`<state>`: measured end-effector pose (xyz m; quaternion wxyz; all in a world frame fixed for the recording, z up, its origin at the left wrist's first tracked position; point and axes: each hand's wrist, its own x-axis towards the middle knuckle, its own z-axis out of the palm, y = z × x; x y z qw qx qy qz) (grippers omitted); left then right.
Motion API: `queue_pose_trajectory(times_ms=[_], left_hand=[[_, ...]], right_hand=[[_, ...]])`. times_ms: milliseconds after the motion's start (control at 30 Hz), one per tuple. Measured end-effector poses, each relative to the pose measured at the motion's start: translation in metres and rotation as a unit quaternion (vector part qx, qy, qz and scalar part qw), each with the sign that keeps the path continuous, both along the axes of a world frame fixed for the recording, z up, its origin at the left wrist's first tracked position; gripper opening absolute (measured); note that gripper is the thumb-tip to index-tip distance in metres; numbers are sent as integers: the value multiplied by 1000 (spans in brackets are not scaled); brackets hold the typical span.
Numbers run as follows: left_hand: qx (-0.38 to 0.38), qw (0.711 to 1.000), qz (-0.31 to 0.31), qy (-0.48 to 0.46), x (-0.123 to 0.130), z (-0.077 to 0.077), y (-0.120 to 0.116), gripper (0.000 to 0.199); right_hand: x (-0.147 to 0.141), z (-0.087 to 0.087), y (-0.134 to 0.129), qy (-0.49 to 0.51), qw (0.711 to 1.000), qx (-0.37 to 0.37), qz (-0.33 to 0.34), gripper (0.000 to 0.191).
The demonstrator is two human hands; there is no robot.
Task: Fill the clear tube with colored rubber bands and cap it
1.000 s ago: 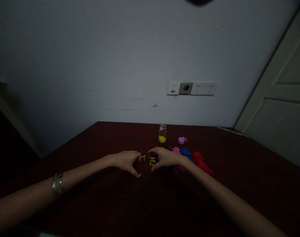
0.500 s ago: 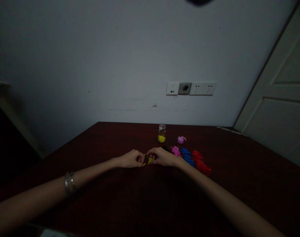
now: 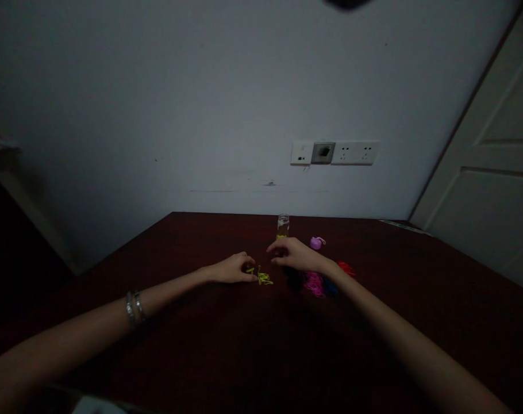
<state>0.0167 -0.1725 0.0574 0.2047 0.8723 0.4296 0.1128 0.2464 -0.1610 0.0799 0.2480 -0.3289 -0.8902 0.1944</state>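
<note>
fingers of left hand point(image 3: 233, 269) touch yellow bits point(image 3: 261, 277); right hand point(image 3: 293, 255) pinched near one bottle point(image 3: 283, 225).

Dim, underexposed room; corners fall into shadow; edges bend with wide-angle distortion; slightly soft.

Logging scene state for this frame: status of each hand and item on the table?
left hand: resting on the table, fingertips at the yellow pieces, grip unclear
right hand: raised near the jar, fingers pinched, contents not visible
yellow pieces: loose small pile on the table
jar: upright, uncapped, partly hidden by the right hand
pink lid: off, lying beside the jar
pink pieces: piled
</note>
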Motion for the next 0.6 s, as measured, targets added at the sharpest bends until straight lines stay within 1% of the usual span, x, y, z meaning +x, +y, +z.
queue_pose_trajectory(times_ms=[100, 200, 300, 467, 600], left_hand=[[6, 999, -34, 13, 11, 1, -4, 47], [14, 999, -42, 29, 22, 1, -3, 45], [24, 998, -50, 39, 28, 1, 1, 41], [16, 996, -76, 38, 34, -3, 8, 23], [6, 996, -80, 46, 37, -5, 11, 19]], right_hand=[[8, 7, 2, 24, 1000, 3, -15, 25], [13, 10, 4, 26, 999, 6, -31, 23], [15, 15, 3, 17, 999, 4, -43, 22], [22, 24, 2, 21, 998, -7, -54, 23], [32, 28, 5, 36, 998, 5, -57, 23]])
